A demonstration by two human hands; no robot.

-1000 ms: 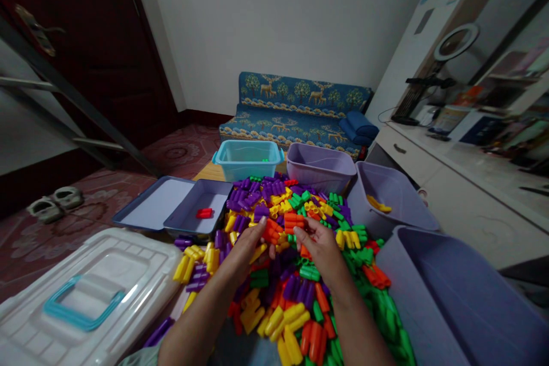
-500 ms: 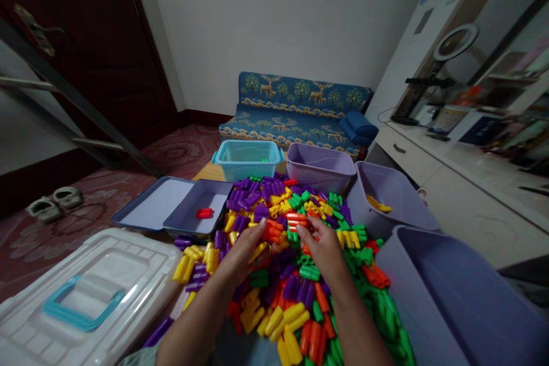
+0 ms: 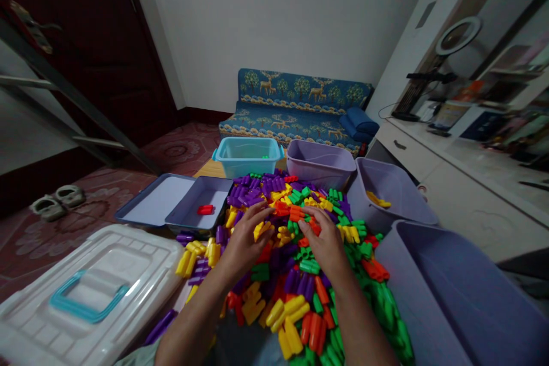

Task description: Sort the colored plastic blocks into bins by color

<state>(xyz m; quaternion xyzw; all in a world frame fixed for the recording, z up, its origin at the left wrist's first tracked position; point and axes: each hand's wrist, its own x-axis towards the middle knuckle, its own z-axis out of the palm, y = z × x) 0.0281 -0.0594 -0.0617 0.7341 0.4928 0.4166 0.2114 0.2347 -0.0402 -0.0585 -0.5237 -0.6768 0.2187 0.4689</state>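
A heap of plastic building blocks [image 3: 295,286] in red-orange, yellow, green and purple spreads before me, each shaped like joined tubes. My left hand [image 3: 249,237] is over the heap's middle with fingers spread. A yellow block [image 3: 262,231] shows between its thumb and fingers, seemingly not gripped. Just beyond its fingertips is an orange-red block [image 3: 281,209]. Opposite, my right hand [image 3: 322,235] has its thumb and index finger at a second orange-red block [image 3: 297,213], which it appears to pinch. Whether these two orange-red blocks touch, I cannot tell.
Behind the heap stand a light-blue tub [image 3: 246,168] and a purple bin [image 3: 321,170]. Another purple bin [image 3: 386,214] holds yellow pieces; a larger one [image 3: 422,297] is nearer right. Left are an open shallow box [image 3: 189,217] with a red block and a white lidded box [image 3: 111,257].
Both hands have moved slightly forward over the heap. The left fingers have spread away from an orange-red block they were holding. The right hand's orange-red block has moved forward and lower.
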